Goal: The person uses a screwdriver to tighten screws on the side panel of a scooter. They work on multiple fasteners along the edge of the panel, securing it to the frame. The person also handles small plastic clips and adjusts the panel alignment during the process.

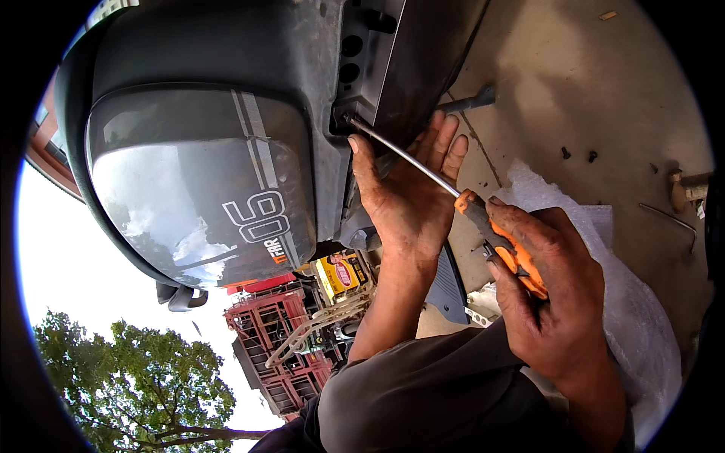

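Note:
My right hand [555, 279] is closed round the orange and black handle of a screwdriver [404, 155]. The long metal shaft slants up to the left, and its tip reaches into a recess in a dark plastic part [362, 90] of a vehicle. My left hand [411, 204] is open, palm up, behind the shaft. Its thumb points at the recess, and its fingers stretch out by the edge of the dark part. Left of them is a glossy grey body panel [181, 181] with pale stripes. What the tip meets in the recess is too dark to make out.
Bubble wrap [634, 309] lies on the concrete floor at the right, below two dark screws [593, 156]. A bent metal rod [668, 217] lies farther right. A yellow box [341, 273] and a red metal frame [283, 332] stand beyond my left arm.

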`<state>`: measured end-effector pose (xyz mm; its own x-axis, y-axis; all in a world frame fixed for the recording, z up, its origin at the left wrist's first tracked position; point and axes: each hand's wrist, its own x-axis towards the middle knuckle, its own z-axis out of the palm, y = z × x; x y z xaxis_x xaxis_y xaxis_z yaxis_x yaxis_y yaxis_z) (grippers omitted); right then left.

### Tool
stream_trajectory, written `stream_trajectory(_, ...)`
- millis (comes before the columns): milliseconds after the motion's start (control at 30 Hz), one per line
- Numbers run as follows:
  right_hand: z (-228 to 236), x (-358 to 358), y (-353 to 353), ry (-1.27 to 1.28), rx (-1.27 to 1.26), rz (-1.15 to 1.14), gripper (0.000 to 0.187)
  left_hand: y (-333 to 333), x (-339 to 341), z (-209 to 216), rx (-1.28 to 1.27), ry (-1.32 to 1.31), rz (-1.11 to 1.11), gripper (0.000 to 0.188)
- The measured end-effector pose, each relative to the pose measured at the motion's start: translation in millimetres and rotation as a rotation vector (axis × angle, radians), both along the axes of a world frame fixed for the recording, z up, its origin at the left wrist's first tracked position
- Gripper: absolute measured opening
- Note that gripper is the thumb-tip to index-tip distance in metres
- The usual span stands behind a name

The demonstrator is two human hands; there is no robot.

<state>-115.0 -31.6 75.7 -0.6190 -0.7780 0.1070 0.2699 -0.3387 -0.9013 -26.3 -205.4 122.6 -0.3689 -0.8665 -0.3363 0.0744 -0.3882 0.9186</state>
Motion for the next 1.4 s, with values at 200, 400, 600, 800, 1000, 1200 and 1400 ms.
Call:
stream_trajectory(200,-8,-8,-2,0.023,0.007,0.012,0.044,-5,-9,5,0.053,0.134,0.086,0.062)
stream_trajectory(400,-22,-21,-6,-0.121,-0.042,0.09,0.043,-3,0,6,0.085,0.136,0.034,0.072)
stream_trajectory(600,-40,-42,-22,-0.29,-0.099,0.193,0.047,-5,4,5,0.065,0.06,0.016,0.08)
stream_trajectory(800,-56,-55,-38,-0.176,-0.256,0.202,0.045,-7,15,1,0.056,0.057,-0.006,0.09)
stream_trajectory(1000,-63,-82,-44,-0.022,-0.336,0.184,0.045,-8,10,-9,0.104,0.051,-0.018,0.091)
stream_trajectory(1200,-40,-86,-33,0.068,-0.189,0.237,0.046,-8,20,-15,0.067,0.031,-0.043,0.086)
stream_trajectory(1400,-21,-25,-20,0.174,-0.044,0.204,0.054,-27,35,-37,-0.01,-0.012,-0.207,0.076)
